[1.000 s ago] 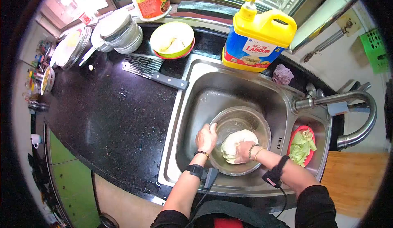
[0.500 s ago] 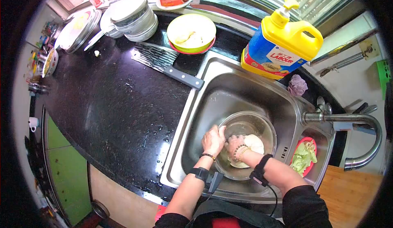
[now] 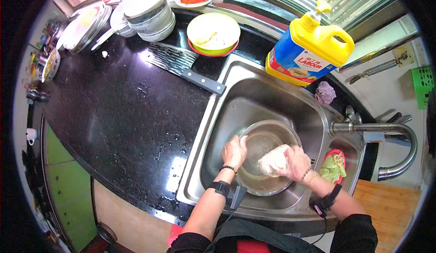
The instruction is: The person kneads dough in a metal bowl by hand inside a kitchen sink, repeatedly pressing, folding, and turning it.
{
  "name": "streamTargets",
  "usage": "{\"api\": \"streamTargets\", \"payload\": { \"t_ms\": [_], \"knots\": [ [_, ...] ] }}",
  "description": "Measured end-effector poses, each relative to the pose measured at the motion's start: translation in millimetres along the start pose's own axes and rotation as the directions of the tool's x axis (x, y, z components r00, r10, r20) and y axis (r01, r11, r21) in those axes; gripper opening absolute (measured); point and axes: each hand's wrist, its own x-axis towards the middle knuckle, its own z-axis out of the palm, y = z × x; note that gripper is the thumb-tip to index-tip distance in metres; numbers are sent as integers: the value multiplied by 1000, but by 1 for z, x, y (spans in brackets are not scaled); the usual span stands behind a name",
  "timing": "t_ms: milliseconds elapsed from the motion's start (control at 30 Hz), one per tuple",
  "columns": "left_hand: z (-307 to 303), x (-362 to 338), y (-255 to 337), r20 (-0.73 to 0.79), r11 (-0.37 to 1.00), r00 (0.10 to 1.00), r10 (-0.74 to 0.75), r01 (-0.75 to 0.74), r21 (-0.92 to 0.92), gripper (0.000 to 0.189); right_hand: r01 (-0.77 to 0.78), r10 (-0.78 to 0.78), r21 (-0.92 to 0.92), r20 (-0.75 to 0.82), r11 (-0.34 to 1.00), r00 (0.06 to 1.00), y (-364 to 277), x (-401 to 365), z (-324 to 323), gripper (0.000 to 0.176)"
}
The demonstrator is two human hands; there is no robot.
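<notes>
A round metal bowl (image 3: 262, 140) with water in it sits in the large sink basin (image 3: 236, 112). My left hand (image 3: 234, 154) grips the bowl's left rim, its thumb along the edge. In my right hand (image 3: 298, 164), at the bowl's right side, is a pale white, rounded, soft-looking piece (image 3: 273, 160) lifted over the water. Its exact kind I cannot make out. My right fingers are closed around its right end and partly hide it.
A cleaver (image 3: 181, 69) lies on the black counter, its handle over the sink's edge. Behind stand a yellow bowl (image 3: 213, 28), a yellow detergent jug (image 3: 309, 46) and stacked dishes (image 3: 150, 17). Right are the faucet (image 3: 399, 130), a red dish (image 3: 341, 155) with leaves (image 3: 333, 167) and a wooden board (image 3: 386, 207).
My right hand has risen from inside the bowl and moved right, bringing the white piece up with it. My left hand stays on the bowl's rim. The view has shifted slightly.
</notes>
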Motion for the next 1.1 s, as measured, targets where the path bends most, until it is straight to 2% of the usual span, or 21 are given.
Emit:
{"api": "streamTargets", "payload": {
  "t_ms": [33, 100, 200, 233, 367, 500, 600, 667, 767, 867, 900, 1067, 1100],
  "knots": [
    [1, 0, 0, 4, 1000, 1000, -2, 2, -5, 39, -2, 2, -5, 5, 1000, 1000, 0, -10, 0, 60],
    [-1, 0, 0, 10, 1000, 1000, -7, 7, -4, 39, -51, 47, 13, 240, 999, 970, 3, -25, 0, 56],
    [-2, -1, 2, 17, 1000, 1000, -13, 13, -15, 40, -115, 101, 24, 335, 993, 937, -5, -32, 19, 52],
    [-2, -1, 2, 18, 1000, 1000, -9, 10, -17, 40, -47, 50, -15, 305, 999, 951, -2, -33, 33, 48],
    [-4, -1, 3, 40, 999, 999, -30, 31, -16, 41, -105, 123, -67, 399, 992, 909, -9, -28, 52, 40],
    [-3, 0, 2, 53, 998, 997, -55, 55, -9, 42, -45, 77, -99, 351, 994, 933, -4, -22, 81, 35],
    [-1, 0, 0, 61, 999, 997, -46, 46, -7, 42, -91, 161, -177, 431, 980, 888, -18, -11, 82, 29],
    [-1, 1, -2, 63, 999, 997, -45, 45, -2, 43, -180, 237, -173, 407, 968, 882, -20, -6, 92, 23],
    [1, 0, -4, 68, 1000, 997, -24, 24, 11, 43, -253, 291, -150, 372, 956, 881, -25, 0, 99, 26],
    [2, -1, -5, 58, 1000, 998, 4, -4, 14, 43, -257, 306, -178, 352, 950, 885, -28, 10, 100, 20],
    [2, -2, -4, 33, 1000, 999, 6, -6, -3, 42, -208, 269, -213, 323, 955, 907, -25, 12, 109, 17],
    [5, -2, -4, -14, 999, 1000, 20, -21, -47, 44, -302, 322, -113, 257, 946, 911, -15, 32, 120, 13],
    [8, 0, -7, -20, 996, 999, 45, -47, -80, 45, -290, 327, -176, 243, 941, 913, -14, 38, 118, 12]
  ]
}}
